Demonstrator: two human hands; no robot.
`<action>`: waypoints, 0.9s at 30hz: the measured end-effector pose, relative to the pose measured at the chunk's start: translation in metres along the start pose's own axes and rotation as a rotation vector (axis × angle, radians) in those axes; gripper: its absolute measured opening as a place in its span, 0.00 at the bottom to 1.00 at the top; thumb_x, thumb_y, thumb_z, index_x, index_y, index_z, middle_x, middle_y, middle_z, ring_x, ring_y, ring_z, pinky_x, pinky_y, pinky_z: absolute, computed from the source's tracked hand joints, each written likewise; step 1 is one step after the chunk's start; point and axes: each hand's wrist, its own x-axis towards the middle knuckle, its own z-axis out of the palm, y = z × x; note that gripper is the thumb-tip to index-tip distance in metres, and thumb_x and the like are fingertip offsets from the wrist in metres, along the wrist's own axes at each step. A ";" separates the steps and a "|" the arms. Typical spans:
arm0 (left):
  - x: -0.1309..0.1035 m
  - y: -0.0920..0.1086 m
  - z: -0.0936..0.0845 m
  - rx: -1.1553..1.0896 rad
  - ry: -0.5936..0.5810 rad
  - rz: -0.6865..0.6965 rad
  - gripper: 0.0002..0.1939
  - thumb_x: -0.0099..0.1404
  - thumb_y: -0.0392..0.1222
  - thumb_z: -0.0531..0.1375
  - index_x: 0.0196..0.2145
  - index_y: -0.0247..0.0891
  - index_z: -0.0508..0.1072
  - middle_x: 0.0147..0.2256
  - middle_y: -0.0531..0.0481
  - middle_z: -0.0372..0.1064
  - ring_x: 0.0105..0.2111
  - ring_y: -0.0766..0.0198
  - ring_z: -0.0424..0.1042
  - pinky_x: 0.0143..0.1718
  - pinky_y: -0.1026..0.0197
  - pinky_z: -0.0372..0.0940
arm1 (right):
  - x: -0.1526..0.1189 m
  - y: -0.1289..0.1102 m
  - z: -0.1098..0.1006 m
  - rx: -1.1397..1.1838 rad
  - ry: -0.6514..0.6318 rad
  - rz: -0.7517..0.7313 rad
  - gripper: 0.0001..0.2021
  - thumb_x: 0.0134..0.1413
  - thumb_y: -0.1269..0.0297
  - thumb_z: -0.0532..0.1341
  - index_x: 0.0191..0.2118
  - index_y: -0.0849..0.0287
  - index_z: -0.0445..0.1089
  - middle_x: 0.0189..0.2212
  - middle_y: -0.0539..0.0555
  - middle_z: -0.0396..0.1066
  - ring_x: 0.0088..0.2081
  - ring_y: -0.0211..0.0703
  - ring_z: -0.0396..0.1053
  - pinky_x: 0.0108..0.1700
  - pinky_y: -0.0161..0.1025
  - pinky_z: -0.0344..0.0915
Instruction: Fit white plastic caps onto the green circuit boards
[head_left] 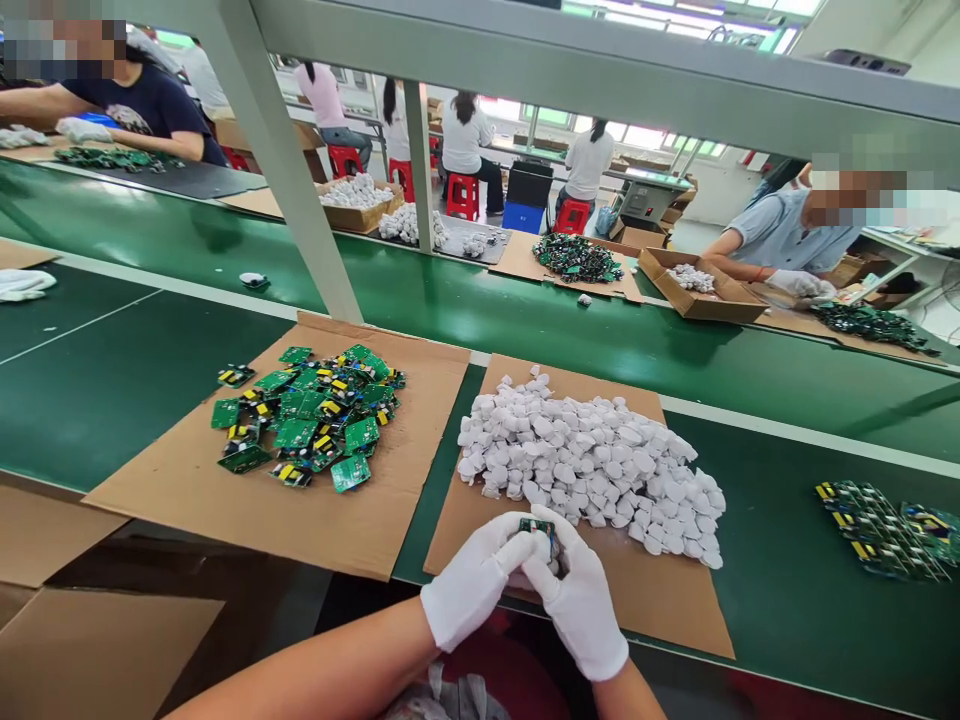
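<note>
Both my hands wear white gloves and meet at the table's front edge. Between them is a small green circuit board [538,527], its lower part covered by the gloved fingers. My left hand [480,570] closes on it from the left, and my right hand [576,585] wraps it from the right. Just beyond my hands lies a heap of small white plastic pieces [585,455] on a cardboard sheet [660,605]. To the left, a pile of green circuit boards [307,415] with yellow and black parts rests on another cardboard sheet [172,490].
More circuit boards [885,530] sit at the right on the green table. A metal post [289,160] and overhead beam [600,60] frame the bench. Across the green belt [480,300], co-workers sit near a cardboard box [697,295] of white pieces and a board pile [577,260].
</note>
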 end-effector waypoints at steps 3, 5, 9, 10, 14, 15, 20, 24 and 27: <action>0.003 -0.003 -0.001 -0.140 -0.023 -0.076 0.18 0.58 0.54 0.59 0.35 0.35 0.67 0.28 0.53 0.59 0.27 0.69 0.62 0.33 0.63 0.64 | 0.002 0.003 -0.007 0.162 -0.090 -0.071 0.32 0.53 0.46 0.56 0.60 0.56 0.56 0.54 0.59 0.65 0.51 0.51 0.67 0.52 0.45 0.65; 0.000 -0.003 -0.001 -0.107 0.009 -0.052 0.18 0.59 0.55 0.57 0.37 0.36 0.68 0.29 0.52 0.60 0.29 0.68 0.64 0.33 0.63 0.64 | 0.002 0.000 -0.009 0.213 -0.071 -0.074 0.32 0.54 0.45 0.54 0.61 0.55 0.54 0.57 0.59 0.61 0.56 0.51 0.62 0.55 0.47 0.62; -0.005 -0.007 0.000 -0.004 -0.030 0.036 0.22 0.59 0.54 0.58 0.46 0.38 0.66 0.38 0.47 0.67 0.38 0.61 0.67 0.42 0.57 0.64 | 0.001 -0.011 -0.006 0.119 -0.031 0.104 0.23 0.56 0.52 0.56 0.54 0.56 0.65 0.44 0.57 0.73 0.45 0.48 0.71 0.47 0.42 0.69; -0.005 -0.009 0.000 0.025 -0.023 0.060 0.23 0.57 0.52 0.61 0.46 0.37 0.66 0.39 0.46 0.67 0.39 0.60 0.67 0.42 0.57 0.63 | 0.000 -0.012 -0.005 0.135 -0.043 0.134 0.21 0.56 0.52 0.57 0.53 0.56 0.67 0.41 0.56 0.75 0.41 0.46 0.72 0.45 0.41 0.70; -0.003 -0.017 -0.002 0.126 0.056 0.060 0.19 0.58 0.50 0.61 0.41 0.33 0.67 0.33 0.48 0.67 0.32 0.65 0.66 0.35 0.61 0.63 | -0.001 -0.010 -0.005 0.312 -0.141 0.167 0.20 0.60 0.53 0.52 0.52 0.57 0.67 0.35 0.54 0.75 0.33 0.43 0.73 0.35 0.39 0.73; -0.002 -0.017 -0.003 0.132 0.056 0.058 0.18 0.60 0.51 0.59 0.41 0.33 0.68 0.32 0.48 0.67 0.31 0.65 0.65 0.33 0.62 0.63 | -0.001 -0.009 -0.005 0.318 -0.138 0.161 0.21 0.61 0.53 0.50 0.53 0.57 0.67 0.35 0.54 0.75 0.32 0.43 0.73 0.33 0.39 0.73; 0.000 -0.008 -0.004 0.036 -0.004 -0.032 0.19 0.59 0.51 0.60 0.43 0.34 0.67 0.34 0.48 0.67 0.32 0.66 0.67 0.33 0.64 0.63 | 0.002 -0.003 -0.007 0.098 -0.020 0.031 0.19 0.60 0.55 0.53 0.53 0.55 0.67 0.47 0.57 0.72 0.46 0.47 0.70 0.48 0.42 0.69; 0.002 0.000 -0.005 -0.109 -0.061 -0.092 0.16 0.59 0.50 0.61 0.37 0.34 0.69 0.29 0.51 0.64 0.29 0.69 0.66 0.33 0.66 0.63 | 0.001 -0.002 -0.010 -0.137 0.010 -0.176 0.26 0.56 0.56 0.57 0.59 0.53 0.58 0.55 0.59 0.64 0.53 0.51 0.65 0.52 0.48 0.66; 0.002 0.001 -0.007 -0.310 -0.116 -0.120 0.13 0.59 0.46 0.61 0.36 0.34 0.70 0.29 0.52 0.63 0.27 0.71 0.65 0.34 0.64 0.65 | 0.001 -0.001 -0.013 -0.400 0.072 -0.385 0.21 0.51 0.59 0.63 0.53 0.50 0.66 0.57 0.59 0.60 0.54 0.53 0.63 0.52 0.51 0.65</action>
